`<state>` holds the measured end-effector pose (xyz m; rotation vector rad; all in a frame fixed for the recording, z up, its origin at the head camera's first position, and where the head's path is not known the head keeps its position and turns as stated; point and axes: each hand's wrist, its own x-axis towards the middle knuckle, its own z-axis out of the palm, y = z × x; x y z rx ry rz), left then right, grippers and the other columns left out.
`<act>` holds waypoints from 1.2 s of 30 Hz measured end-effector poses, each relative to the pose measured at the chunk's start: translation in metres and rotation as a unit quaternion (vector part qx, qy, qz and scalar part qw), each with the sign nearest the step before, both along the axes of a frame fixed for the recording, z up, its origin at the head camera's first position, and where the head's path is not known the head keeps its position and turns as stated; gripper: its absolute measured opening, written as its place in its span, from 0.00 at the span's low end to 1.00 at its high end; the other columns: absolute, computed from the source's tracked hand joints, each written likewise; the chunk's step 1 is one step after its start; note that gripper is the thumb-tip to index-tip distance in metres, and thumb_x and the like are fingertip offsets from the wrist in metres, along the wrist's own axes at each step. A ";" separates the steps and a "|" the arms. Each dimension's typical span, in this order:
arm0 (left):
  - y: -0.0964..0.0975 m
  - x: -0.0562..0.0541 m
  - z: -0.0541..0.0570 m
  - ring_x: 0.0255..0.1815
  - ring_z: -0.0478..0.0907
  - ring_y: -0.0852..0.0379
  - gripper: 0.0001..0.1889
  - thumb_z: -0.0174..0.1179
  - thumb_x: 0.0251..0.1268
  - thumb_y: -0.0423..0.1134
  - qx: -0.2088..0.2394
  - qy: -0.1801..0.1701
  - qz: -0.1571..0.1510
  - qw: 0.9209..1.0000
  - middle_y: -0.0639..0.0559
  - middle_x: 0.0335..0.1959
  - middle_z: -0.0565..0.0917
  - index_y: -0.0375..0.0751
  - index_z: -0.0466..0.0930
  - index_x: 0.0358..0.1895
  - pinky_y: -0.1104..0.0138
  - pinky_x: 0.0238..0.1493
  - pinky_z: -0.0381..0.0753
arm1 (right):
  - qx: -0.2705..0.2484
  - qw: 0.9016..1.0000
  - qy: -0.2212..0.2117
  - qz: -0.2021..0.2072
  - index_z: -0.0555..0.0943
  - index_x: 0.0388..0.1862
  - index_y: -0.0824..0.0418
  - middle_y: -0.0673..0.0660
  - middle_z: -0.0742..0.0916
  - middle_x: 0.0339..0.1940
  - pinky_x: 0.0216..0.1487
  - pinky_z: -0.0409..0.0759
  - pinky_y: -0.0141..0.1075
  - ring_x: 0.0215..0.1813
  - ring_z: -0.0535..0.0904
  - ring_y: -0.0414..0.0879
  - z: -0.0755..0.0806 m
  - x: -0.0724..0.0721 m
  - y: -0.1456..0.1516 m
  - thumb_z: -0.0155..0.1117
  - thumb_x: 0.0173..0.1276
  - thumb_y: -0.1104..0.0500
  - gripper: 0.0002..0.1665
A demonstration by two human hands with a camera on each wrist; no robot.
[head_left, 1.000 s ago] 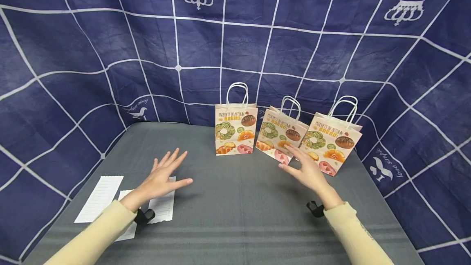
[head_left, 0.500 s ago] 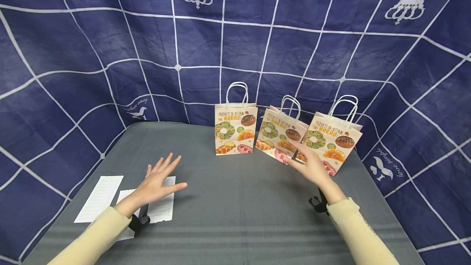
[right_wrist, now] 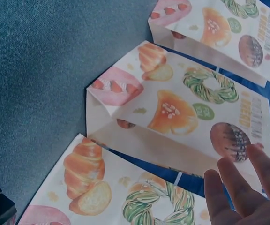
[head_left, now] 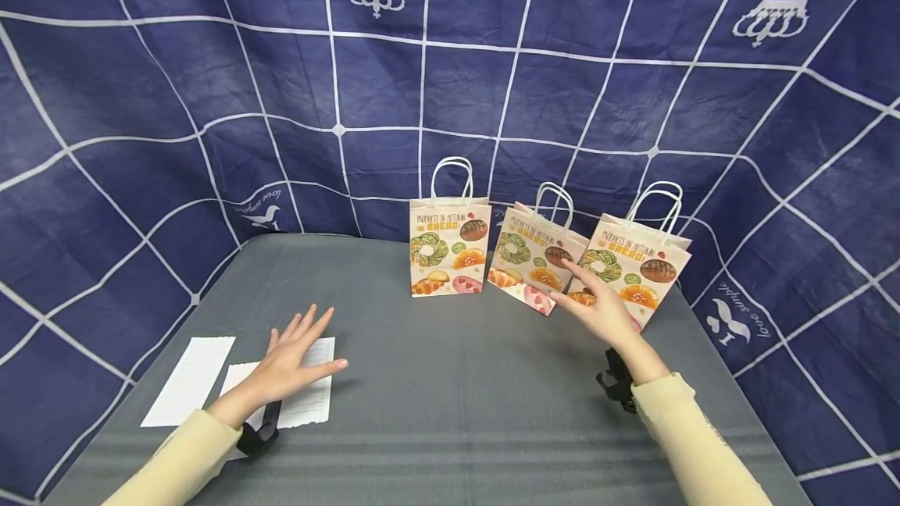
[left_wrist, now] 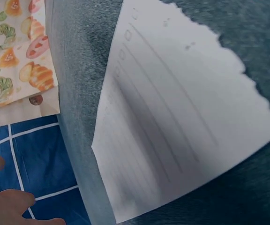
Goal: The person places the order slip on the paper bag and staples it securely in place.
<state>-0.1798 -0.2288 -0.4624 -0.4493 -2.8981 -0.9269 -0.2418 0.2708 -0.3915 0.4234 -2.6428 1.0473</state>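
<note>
Three paper carrier bags printed with breads stand at the back: the left bag, the middle bag and the right bag, all with white loop handles. My right hand, fingers spread, hovers in front of the middle and right bags and covers part of them; it holds nothing. In the right wrist view its fingers show before the middle bag's printed face. On the left, my left hand is spread above white lined paper slips, gripping nothing. One slip with a ragged edge fills the left wrist view.
A grey cloth-covered table lies under everything. Another white slip lies farther left. A blue curtain with white grid lines surrounds the table at the back and sides. Each wrist wears a black strap.
My left hand has drifted left and nearer to me over the slips. My right hand has shifted to the right across the bags' fronts. Bags and slips stay where they were.
</note>
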 end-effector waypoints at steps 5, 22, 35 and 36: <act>-0.003 0.003 -0.004 0.70 0.42 0.29 0.48 0.63 0.52 0.63 -0.001 0.004 0.008 1.000 0.35 0.74 0.47 0.55 0.49 0.74 0.31 0.60 0.34 | -0.021 1.000 -0.007 0.000 0.66 0.69 0.56 0.63 0.72 0.66 0.58 0.69 0.56 0.62 0.70 0.61 0.001 -0.004 0.005 0.67 0.62 0.47 0.39; -0.012 0.011 -0.021 0.69 0.44 0.28 0.55 0.70 0.42 0.61 0.016 0.013 0.018 1.000 0.30 0.71 0.52 0.51 0.49 0.75 0.31 0.59 0.36 | -0.105 0.993 0.011 -0.047 0.66 0.69 0.57 0.65 0.78 0.58 0.56 0.69 0.53 0.59 0.72 0.59 0.001 -0.009 0.009 0.67 0.63 0.53 0.37; -0.016 0.009 -0.032 0.70 0.44 0.29 0.56 0.70 0.44 0.59 0.032 -0.027 0.050 0.998 0.28 0.71 0.51 0.43 0.48 0.74 0.32 0.61 0.36 | -0.171 0.978 0.000 -0.116 0.65 0.68 0.62 0.67 0.77 0.58 0.57 0.71 0.51 0.58 0.74 0.60 -0.003 -0.020 0.012 0.70 0.60 0.50 0.41; -0.016 0.009 -0.032 0.70 0.44 0.29 0.56 0.71 0.44 0.59 0.035 -0.028 0.051 0.998 0.28 0.71 0.51 0.42 0.48 0.74 0.32 0.61 0.36 | -0.172 0.978 -0.001 -0.117 0.65 0.68 0.61 0.67 0.77 0.58 0.57 0.71 0.51 0.58 0.74 0.60 -0.003 -0.021 0.012 0.70 0.60 0.50 0.41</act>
